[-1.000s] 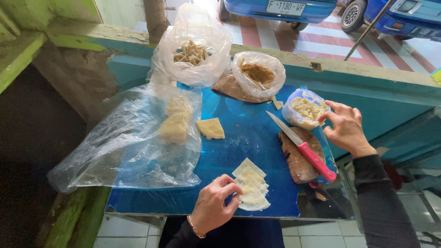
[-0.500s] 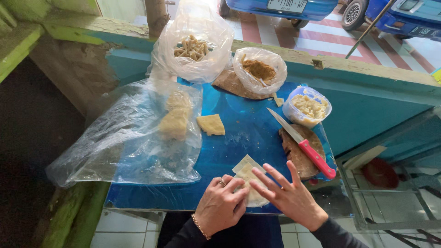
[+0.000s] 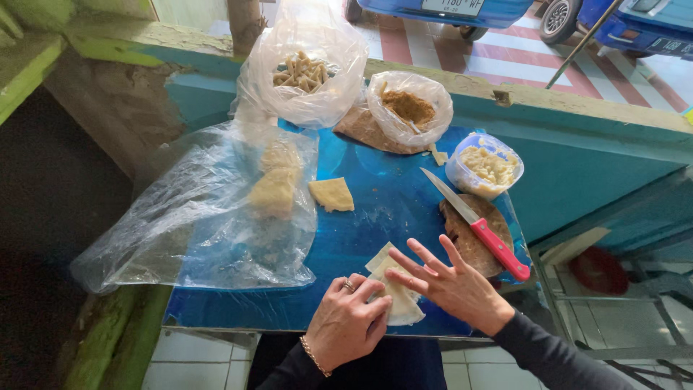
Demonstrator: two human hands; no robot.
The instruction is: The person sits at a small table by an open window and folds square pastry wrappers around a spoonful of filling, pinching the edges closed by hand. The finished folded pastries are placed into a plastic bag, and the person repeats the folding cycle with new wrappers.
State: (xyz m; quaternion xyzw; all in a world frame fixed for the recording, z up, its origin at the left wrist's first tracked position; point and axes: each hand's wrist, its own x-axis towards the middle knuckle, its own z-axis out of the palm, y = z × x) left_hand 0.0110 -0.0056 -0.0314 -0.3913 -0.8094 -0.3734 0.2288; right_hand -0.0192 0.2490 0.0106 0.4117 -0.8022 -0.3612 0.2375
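now both hands on the wrappers (image 3: 397,292).
left hand (image 3: 348,323) curled, fingertips pinching the stack's near edge; right hand (image 3: 453,283) spread wide, flat on it, knife (image 3: 478,226) just beyond.

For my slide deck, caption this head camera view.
Both hands, left hand and right hand, press a pale wrapper stack on a blue table.
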